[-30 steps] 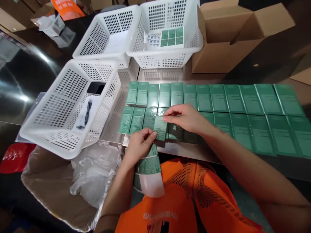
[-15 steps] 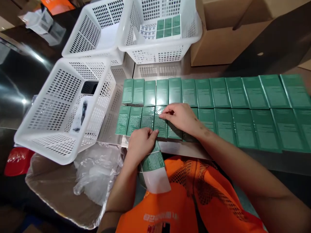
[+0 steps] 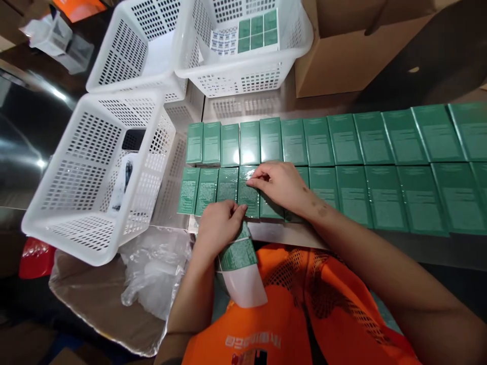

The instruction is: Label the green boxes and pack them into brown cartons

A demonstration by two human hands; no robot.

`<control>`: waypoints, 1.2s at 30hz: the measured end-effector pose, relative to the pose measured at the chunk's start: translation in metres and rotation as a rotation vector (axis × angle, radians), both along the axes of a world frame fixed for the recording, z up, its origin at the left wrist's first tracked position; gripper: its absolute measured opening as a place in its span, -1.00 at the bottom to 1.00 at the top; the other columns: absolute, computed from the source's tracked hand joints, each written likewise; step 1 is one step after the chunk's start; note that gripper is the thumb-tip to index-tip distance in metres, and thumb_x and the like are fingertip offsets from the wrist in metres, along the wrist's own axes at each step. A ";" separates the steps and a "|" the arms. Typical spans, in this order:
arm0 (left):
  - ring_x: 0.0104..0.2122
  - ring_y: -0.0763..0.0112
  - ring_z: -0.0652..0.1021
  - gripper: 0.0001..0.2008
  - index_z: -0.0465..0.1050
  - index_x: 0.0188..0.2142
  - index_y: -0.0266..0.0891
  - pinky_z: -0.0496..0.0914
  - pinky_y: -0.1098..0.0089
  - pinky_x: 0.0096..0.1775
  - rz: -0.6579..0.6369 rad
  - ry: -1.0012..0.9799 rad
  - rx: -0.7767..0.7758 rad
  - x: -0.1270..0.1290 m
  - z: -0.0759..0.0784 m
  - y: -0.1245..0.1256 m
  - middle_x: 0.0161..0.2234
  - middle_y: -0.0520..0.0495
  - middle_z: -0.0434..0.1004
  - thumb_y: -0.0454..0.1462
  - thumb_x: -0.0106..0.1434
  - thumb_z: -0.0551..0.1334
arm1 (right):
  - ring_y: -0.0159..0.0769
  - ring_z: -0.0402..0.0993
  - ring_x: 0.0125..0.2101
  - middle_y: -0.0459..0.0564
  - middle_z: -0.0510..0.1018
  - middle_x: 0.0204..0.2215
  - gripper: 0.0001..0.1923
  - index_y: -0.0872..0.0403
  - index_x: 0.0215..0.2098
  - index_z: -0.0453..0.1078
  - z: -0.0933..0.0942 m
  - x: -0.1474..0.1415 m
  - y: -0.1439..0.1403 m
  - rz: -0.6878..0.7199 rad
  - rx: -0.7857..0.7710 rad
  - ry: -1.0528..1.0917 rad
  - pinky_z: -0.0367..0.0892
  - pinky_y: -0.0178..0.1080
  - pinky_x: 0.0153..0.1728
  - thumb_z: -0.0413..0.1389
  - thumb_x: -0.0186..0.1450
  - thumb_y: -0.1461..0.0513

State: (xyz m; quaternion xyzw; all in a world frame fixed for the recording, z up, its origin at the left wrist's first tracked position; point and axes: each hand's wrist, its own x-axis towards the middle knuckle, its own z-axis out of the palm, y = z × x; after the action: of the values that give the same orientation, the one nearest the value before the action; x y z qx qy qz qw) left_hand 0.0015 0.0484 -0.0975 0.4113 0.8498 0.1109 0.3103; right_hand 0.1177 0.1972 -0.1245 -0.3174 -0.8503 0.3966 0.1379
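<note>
Two long rows of green boxes lie side by side on the metal table. Over the front row, my right hand (image 3: 282, 186) has thumb and forefinger pinched together at the face of a green box (image 3: 248, 196) covered in fine print; whatever is between the fingertips is too small to make out. My left hand (image 3: 219, 226) is closed on a strip of green labels (image 3: 239, 255), whose white end hangs down over the orange vest (image 3: 243, 332). The left thumb and fingertips rest at the lower edge of the front row.
White perforated baskets stand left (image 3: 91, 172) and behind (image 3: 228, 76); the back one holds green label sheets (image 3: 257, 31). An open cardboard box (image 3: 335, 63) is at back right. Clear plastic wrap (image 3: 152, 279) lies in a lined bin (image 3: 95, 299) at lower left.
The view has shifted slightly. Both hands keep nearly the same pose and place over the front row, with the label strip still in the left.
</note>
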 end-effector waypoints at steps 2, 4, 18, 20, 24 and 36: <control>-0.52 0.34 0.34 -0.63 0.35 -0.57 -0.17 0.06 0.35 -0.40 -0.001 -0.012 -0.028 -0.001 0.002 0.001 -0.62 0.02 0.35 -0.08 0.32 0.14 | -0.35 0.42 -0.43 -0.10 0.60 -0.44 -0.86 0.06 -0.41 0.56 0.000 0.000 0.000 0.004 0.004 -0.009 0.17 -0.28 -0.39 0.29 0.29 0.19; -0.51 0.33 0.36 -0.64 0.36 -0.55 -0.17 0.08 0.35 -0.40 -0.003 -0.016 -0.054 -0.001 0.003 0.003 -0.60 0.01 0.37 -0.07 0.32 0.14 | -0.34 0.42 -0.43 -0.09 0.60 -0.43 -0.87 0.06 -0.40 0.56 0.000 -0.001 0.000 0.007 0.010 -0.018 0.17 -0.28 -0.39 0.30 0.29 0.19; -0.28 -0.01 0.57 -0.53 0.53 -0.50 -0.17 0.19 0.27 -0.37 -0.020 0.243 -0.293 0.005 0.020 0.011 -0.38 -0.26 0.60 0.08 0.31 0.12 | -0.09 0.47 -0.24 0.15 0.38 0.01 -0.25 0.04 0.20 0.21 -0.001 -0.002 -0.005 -0.095 0.155 -0.011 0.41 -0.09 -0.22 0.40 0.12 0.21; -0.32 0.02 0.55 -0.49 0.47 -0.57 -0.17 0.16 0.29 -0.39 0.013 0.246 -0.310 0.004 0.022 0.002 -0.44 -0.24 0.56 0.14 0.28 0.14 | -0.05 0.48 -0.21 0.14 0.40 -0.01 -0.30 0.03 0.16 0.22 -0.004 -0.004 -0.002 -0.078 0.167 -0.005 0.42 -0.07 -0.21 0.39 0.13 0.20; -0.49 0.26 0.42 -0.53 0.32 -0.64 -0.16 0.07 0.34 -0.42 0.164 0.314 -0.108 0.005 0.021 -0.026 -0.62 -0.05 0.38 0.06 0.27 0.21 | -0.04 0.50 -0.22 0.17 0.40 0.00 -0.41 0.05 0.15 0.24 0.002 0.003 -0.007 -0.038 0.147 0.005 0.44 -0.02 -0.18 0.32 0.20 0.23; -0.61 0.45 0.27 -0.52 0.25 -0.56 -0.17 0.09 0.40 -0.48 0.464 0.401 0.662 0.031 0.007 -0.016 -0.67 0.07 0.24 -0.04 0.45 -0.04 | -0.27 0.57 -0.36 -0.09 0.62 -0.36 -0.78 -0.03 -0.12 0.50 0.016 0.066 -0.086 -0.149 -0.311 0.415 0.48 -0.21 -0.29 0.30 0.25 0.21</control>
State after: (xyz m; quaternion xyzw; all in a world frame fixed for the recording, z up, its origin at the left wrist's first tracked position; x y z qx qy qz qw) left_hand 0.0330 0.0325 -0.0906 0.3006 0.8816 0.3615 -0.0418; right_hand 0.1841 0.1117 -0.1087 -0.3082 -0.7070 0.5678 0.2877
